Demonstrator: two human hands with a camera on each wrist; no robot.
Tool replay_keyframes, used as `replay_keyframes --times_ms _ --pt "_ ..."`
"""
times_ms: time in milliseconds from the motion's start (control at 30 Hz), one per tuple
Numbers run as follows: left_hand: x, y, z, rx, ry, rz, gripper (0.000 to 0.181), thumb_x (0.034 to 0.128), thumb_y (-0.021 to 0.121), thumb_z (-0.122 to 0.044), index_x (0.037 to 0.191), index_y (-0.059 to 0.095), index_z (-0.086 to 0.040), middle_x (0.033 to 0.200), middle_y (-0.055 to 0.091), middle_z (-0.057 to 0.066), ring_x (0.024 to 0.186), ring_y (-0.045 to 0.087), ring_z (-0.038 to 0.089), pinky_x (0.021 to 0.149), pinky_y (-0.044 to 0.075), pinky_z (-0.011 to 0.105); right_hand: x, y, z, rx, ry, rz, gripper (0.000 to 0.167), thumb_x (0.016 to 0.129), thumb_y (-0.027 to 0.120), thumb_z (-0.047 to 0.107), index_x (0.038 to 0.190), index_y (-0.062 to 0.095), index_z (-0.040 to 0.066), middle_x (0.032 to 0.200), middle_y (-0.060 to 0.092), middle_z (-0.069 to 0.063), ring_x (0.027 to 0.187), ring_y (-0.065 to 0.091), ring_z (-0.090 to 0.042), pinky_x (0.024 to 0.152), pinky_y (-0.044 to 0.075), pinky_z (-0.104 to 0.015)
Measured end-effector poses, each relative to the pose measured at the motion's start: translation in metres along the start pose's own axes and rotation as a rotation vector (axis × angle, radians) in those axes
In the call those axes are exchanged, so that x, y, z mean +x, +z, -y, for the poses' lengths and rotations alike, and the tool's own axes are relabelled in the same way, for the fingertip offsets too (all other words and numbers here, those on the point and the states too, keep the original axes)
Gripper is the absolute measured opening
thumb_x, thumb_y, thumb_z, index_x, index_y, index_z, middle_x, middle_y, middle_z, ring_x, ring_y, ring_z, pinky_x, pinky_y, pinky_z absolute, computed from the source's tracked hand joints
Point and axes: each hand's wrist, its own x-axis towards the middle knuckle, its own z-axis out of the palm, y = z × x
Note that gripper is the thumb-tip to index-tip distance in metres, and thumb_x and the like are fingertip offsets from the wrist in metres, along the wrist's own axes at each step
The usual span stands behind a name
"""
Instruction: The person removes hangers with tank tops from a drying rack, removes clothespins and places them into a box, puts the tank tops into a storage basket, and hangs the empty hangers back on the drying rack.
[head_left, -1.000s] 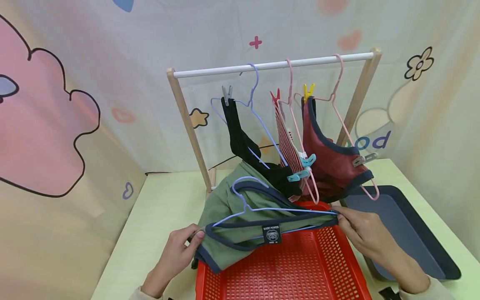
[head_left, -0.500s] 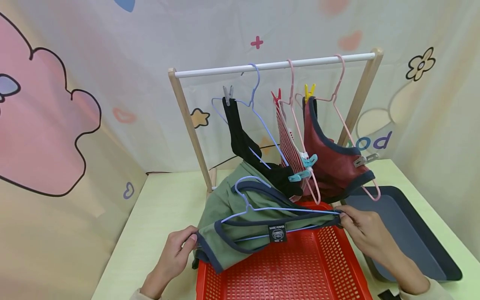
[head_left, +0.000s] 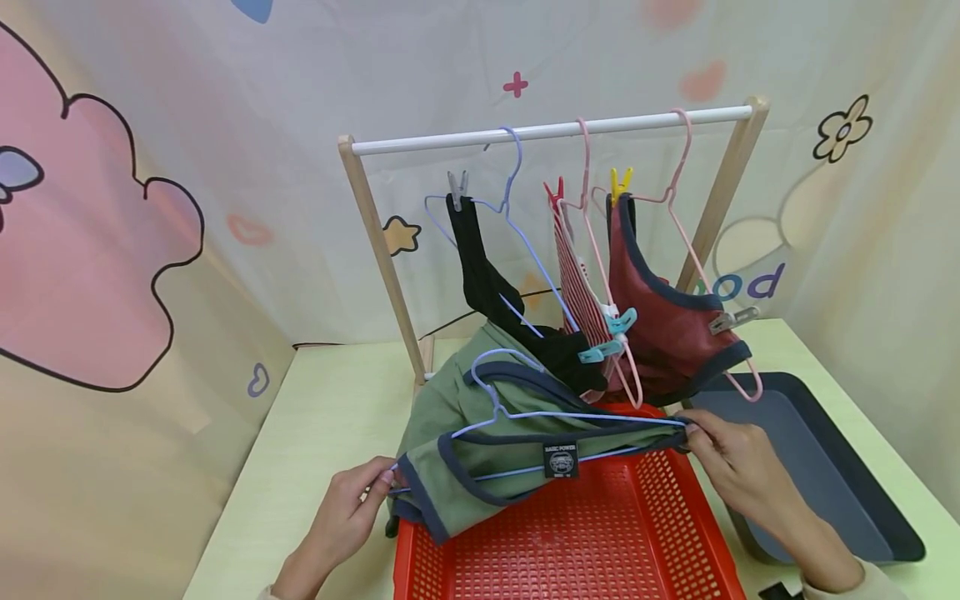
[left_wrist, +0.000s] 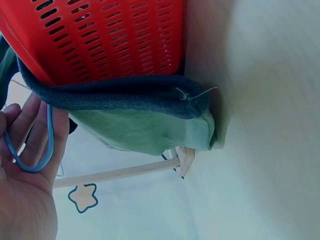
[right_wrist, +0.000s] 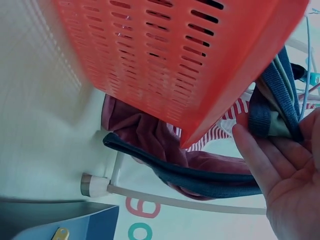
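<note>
A green tank top with navy trim lies across the back of the red basket, a blue hanger threaded through it. The hanger's hook points up and back from the neckline, near a black label. At the left armhole, the hanger's end pokes out and my left hand pinches it; the left wrist view shows this blue loop against the fingers. My right hand pinches the opposite shoulder strap with the hanger's other end. The right wrist view shows navy trim at those fingertips.
A wooden rack with a white rail stands behind the red basket. From it hang black socks, a striped red piece and a dark red garment, held by clothespins. A grey tray lies to the right.
The hanger's left end has come out through the tank top's left armhole. My left hand has gone from the cloth edge to that end. The label has shifted slightly right and up.
</note>
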Motion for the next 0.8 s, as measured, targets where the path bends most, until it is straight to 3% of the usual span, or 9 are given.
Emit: replay_keyframes --times_ms 200,433,533,667,800 --pt "-0.002 0.002 -0.001 0.026 -0.012 -0.020 0.024 0.0956 0.053 0.005 0.099 0.065 -0.015 0.086 0.069 -0.006 0.077 0.065 0.006 0.070 0.054 0.020 -0.005 0.001 -0.005 0.008 0.041 -0.005 0.023 0.092 0.056 -0.002 0.104 0.070 0.012 0.072 0.062 0.009 0.052 0.035 0.005 0.045 0.026 -0.016" --pt "-0.003 0.006 0.001 -0.008 -0.022 -0.039 0.026 0.0961 0.050 0.006 0.099 0.065 -0.015 0.085 0.068 -0.005 0.074 0.063 0.007 0.069 0.052 0.019 -0.011 0.001 -0.009 -0.016 0.063 0.052 0.018 0.093 0.060 0.002 0.102 0.068 0.015 0.063 0.039 0.015 0.052 0.030 0.005 0.047 0.027 -0.018" --pt "-0.002 0.007 0.001 -0.014 -0.028 -0.029 0.025 0.0972 0.050 0.005 0.099 0.064 -0.016 0.085 0.068 -0.005 0.074 0.062 0.008 0.068 0.052 0.021 -0.013 0.002 -0.007 0.000 0.047 0.104 0.018 0.091 0.062 0.002 0.099 0.068 0.017 0.065 0.040 0.015 0.055 0.032 0.005 0.048 0.030 -0.019" --pt "-0.001 0.009 0.000 -0.008 -0.040 -0.014 0.023 0.0982 0.049 0.003 0.099 0.063 -0.015 0.085 0.068 -0.005 0.077 0.064 0.007 0.069 0.054 0.024 -0.013 0.005 -0.004 -0.006 0.033 0.208 0.023 0.087 0.069 0.005 0.103 0.071 0.020 0.082 0.062 0.015 0.073 0.054 0.001 0.061 0.048 -0.022" --pt "-0.001 0.011 0.000 0.001 -0.053 -0.006 0.022 0.0981 0.050 0.002 0.099 0.064 -0.015 0.083 0.066 -0.007 0.077 0.063 0.004 0.069 0.054 0.023 -0.013 0.005 -0.002 -0.058 0.050 0.303 0.024 0.084 0.076 0.015 0.105 0.072 0.025 0.105 0.070 0.008 0.102 0.064 -0.018 0.080 0.057 -0.042"
